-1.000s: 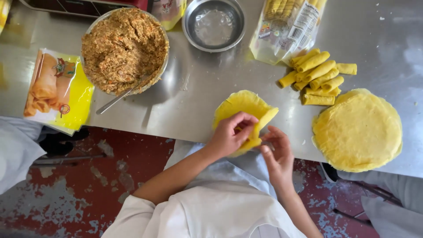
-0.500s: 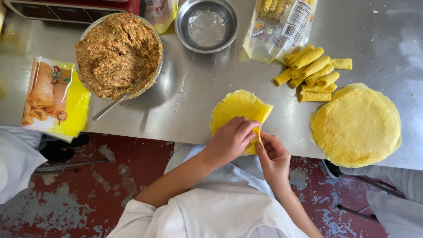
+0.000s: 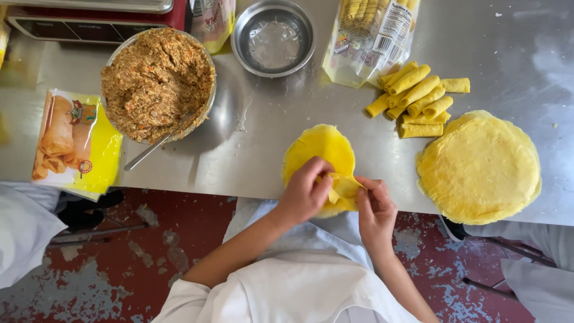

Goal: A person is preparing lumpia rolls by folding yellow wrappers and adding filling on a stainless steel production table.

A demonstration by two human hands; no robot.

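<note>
A round yellow wrapper [image 3: 321, 149] lies flat at the near edge of the steel table [image 3: 251, 161]. My left hand [image 3: 306, 190] and my right hand [image 3: 375, 206] pinch its near side, where the sheet is folded up and over in a small bunch between my fingers. A stack of the same yellow wrappers [image 3: 478, 167] sits to the right. Several finished yellow rolls [image 3: 418, 98] lie in a pile behind it. A metal bowl of brown minced filling [image 3: 156, 84] with a spoon [image 3: 156, 149] in it stands at the left.
An empty steel bowl [image 3: 274, 39] stands at the back. A clear bag of rolls [image 3: 371, 36] lies beside it, and a yellow printed package [image 3: 75, 143] lies at the far left. White sleeves of other people [image 3: 21, 233] show at both sides over a worn red floor [image 3: 137, 251].
The folded right edge of the wrapper has been brought down and inward. Both hands have closed in together over the wrapper's near side.
</note>
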